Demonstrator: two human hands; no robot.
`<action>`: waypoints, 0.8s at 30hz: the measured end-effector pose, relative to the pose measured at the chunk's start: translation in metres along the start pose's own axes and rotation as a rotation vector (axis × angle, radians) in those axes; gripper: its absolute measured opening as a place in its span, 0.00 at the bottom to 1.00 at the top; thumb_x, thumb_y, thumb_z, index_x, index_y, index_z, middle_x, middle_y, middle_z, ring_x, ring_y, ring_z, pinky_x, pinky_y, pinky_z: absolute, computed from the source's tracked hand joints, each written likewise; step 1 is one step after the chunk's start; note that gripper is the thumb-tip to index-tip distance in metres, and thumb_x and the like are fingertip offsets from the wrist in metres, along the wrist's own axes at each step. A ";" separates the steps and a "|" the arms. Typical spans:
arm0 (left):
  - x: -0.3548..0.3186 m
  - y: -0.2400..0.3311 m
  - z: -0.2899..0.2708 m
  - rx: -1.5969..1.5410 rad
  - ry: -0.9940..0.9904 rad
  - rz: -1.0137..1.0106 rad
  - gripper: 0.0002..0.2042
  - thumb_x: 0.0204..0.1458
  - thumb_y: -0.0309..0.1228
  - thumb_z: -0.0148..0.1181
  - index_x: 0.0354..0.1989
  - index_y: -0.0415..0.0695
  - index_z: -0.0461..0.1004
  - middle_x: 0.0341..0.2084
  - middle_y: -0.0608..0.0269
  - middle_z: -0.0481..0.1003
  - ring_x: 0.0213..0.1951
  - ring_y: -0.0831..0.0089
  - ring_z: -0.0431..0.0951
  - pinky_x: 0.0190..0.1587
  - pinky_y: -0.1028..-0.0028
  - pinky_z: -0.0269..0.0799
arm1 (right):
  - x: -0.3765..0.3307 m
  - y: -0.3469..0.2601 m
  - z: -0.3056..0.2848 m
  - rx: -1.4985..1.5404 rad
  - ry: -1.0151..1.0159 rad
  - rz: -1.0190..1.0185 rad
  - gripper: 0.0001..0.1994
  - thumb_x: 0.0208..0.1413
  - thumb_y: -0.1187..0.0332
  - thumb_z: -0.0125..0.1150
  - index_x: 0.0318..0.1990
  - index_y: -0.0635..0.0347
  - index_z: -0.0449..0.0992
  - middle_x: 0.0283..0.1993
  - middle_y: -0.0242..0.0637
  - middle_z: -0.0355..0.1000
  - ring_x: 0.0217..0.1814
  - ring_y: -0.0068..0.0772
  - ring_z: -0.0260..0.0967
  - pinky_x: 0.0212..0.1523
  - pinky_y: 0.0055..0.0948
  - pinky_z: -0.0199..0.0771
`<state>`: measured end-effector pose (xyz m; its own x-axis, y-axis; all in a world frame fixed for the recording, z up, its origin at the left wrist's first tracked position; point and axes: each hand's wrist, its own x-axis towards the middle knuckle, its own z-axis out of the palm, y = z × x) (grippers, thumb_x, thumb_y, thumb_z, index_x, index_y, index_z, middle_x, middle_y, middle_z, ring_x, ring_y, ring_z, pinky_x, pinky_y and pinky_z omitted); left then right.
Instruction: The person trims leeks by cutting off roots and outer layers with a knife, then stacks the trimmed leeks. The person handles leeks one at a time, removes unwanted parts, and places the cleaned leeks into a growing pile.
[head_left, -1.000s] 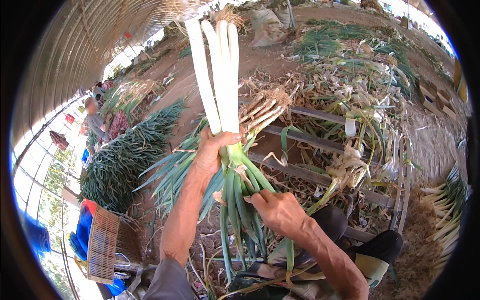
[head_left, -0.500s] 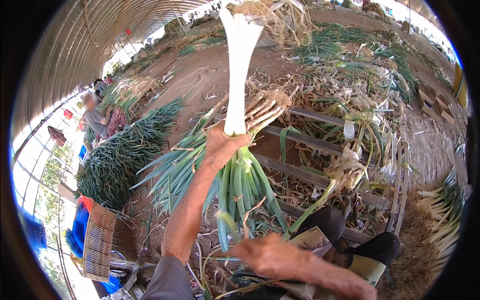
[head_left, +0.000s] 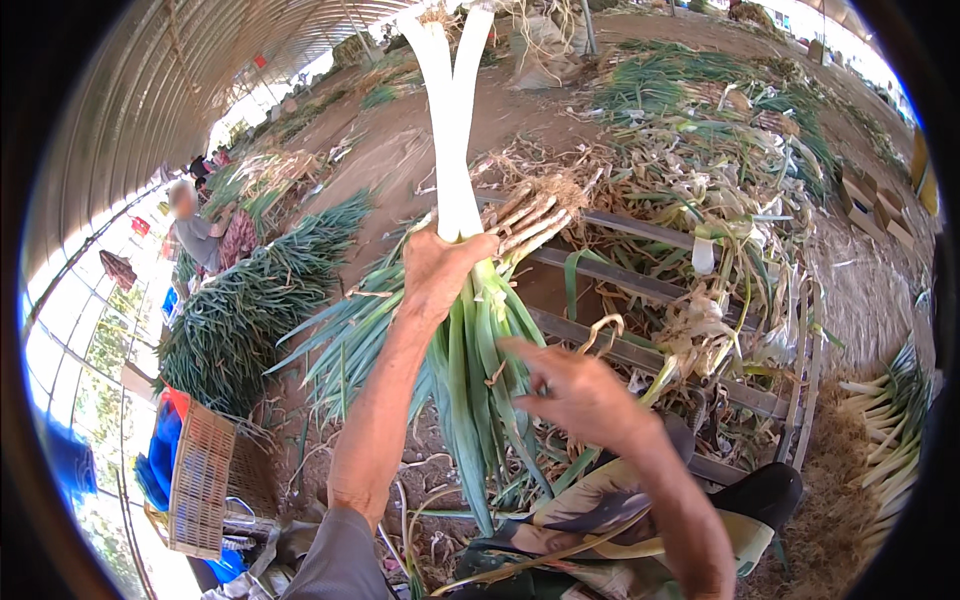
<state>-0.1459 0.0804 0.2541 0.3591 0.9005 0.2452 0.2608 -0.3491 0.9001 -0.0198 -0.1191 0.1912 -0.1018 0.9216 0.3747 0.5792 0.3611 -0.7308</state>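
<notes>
My left hand (head_left: 438,272) is closed round a few leeks (head_left: 458,175), where white shanks meet green leaves. They stand upright, with clean white stalks spreading apart at the top and leaves hanging below. My right hand (head_left: 580,392) is beside the hanging leaves, thumb and fingers apart; it is slightly blurred and I see nothing in it. I cannot tell whether its fingertips touch a leaf. Behind my left hand lie unpeeled leeks (head_left: 535,222) with brown, rooty ends, their leaves spreading left.
A metal rack (head_left: 640,285) stretches right over peeled husks (head_left: 690,345). Far right lies a row of cleaned leeks (head_left: 885,440). On the left are a leek heap (head_left: 255,305), a wicker basket (head_left: 198,480) and another person (head_left: 197,235). My knees are at lower right.
My right hand has risen from the lower middle to beside the leaves. The leeks in my left hand have shifted slightly left and up, and their white stalks now show apart.
</notes>
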 end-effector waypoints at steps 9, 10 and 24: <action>0.026 -0.007 -0.020 -0.048 0.052 -0.041 0.17 0.41 0.36 0.72 0.33 0.32 0.82 0.24 0.55 0.82 0.25 0.72 0.82 0.26 0.74 0.78 | -0.085 0.012 0.048 0.083 -0.261 -0.076 0.14 0.66 0.65 0.59 0.29 0.63 0.79 0.25 0.46 0.76 0.24 0.44 0.75 0.27 0.38 0.80; 0.030 -0.007 -0.024 -0.066 0.052 -0.023 0.18 0.41 0.36 0.72 0.34 0.31 0.82 0.24 0.54 0.82 0.25 0.72 0.82 0.26 0.75 0.79 | -0.097 0.023 0.027 -0.038 -0.205 -0.128 0.09 0.62 0.72 0.54 0.46 0.59 0.79 0.28 0.41 0.78 0.25 0.44 0.77 0.26 0.42 0.80; 0.008 0.018 -0.025 -0.393 -0.039 -0.026 0.12 0.45 0.28 0.70 0.34 0.31 0.78 0.25 0.59 0.77 0.25 0.72 0.76 0.29 0.71 0.72 | -0.042 0.063 0.031 -0.437 0.052 0.296 0.08 0.62 0.69 0.57 0.41 0.66 0.75 0.36 0.52 0.78 0.33 0.45 0.80 0.29 0.45 0.78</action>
<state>-0.1609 0.0884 0.2811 0.3926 0.8945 0.2137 -0.0903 -0.1937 0.9769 -0.0043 -0.1309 0.1120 0.1510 0.9628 0.2241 0.8614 -0.0169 -0.5077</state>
